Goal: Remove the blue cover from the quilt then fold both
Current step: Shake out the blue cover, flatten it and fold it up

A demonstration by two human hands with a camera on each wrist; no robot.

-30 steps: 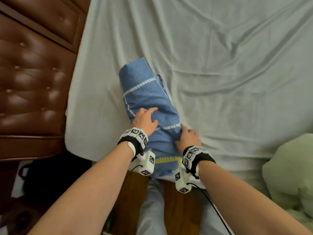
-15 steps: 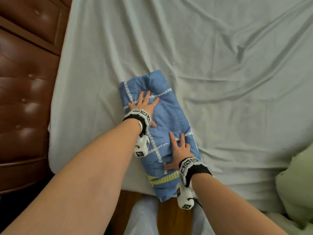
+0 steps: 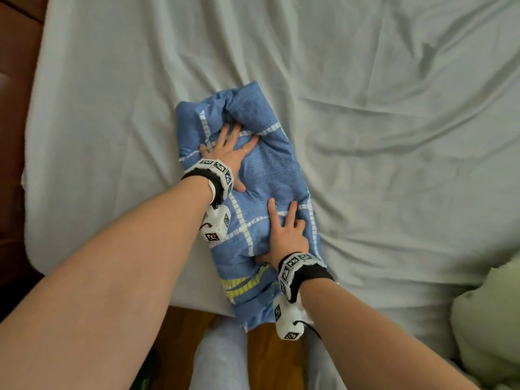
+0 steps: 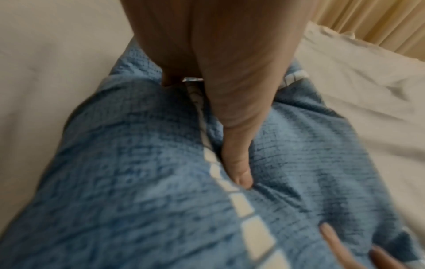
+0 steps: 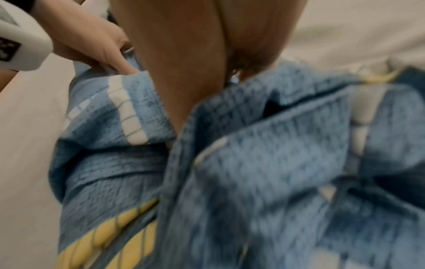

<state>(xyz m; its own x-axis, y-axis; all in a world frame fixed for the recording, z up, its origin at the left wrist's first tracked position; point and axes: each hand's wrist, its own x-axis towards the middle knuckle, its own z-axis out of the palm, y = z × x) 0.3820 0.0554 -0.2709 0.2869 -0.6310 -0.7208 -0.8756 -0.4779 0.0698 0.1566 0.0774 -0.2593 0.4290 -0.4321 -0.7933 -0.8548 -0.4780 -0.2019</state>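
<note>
The blue cover (image 3: 270, 175), checked with white and yellow lines, lies folded into a long bundle near the front edge of the bed; its near end hangs over the edge. My left hand (image 3: 229, 149) lies flat on its far half with fingers spread, pressing down. My right hand (image 3: 285, 229) presses flat on the near half, fingers straight. In the left wrist view the thumb (image 4: 239, 163) rests along a white line of the cover (image 4: 142, 182). The right wrist view shows blurred blue folds (image 5: 253, 172). A pale green quilt (image 3: 489, 319) sits at the right edge.
A wrinkled pale grey sheet (image 3: 394, 164) covers the bed. A brown padded headboard (image 3: 11, 108) stands at the left. My legs (image 3: 219, 358) and wooden floor (image 3: 267, 356) show below the bed's front edge.
Both hands slid forward along the blue bundle and flattened on it. The bundle now lies longer and flatter, and the view has come closer.
</note>
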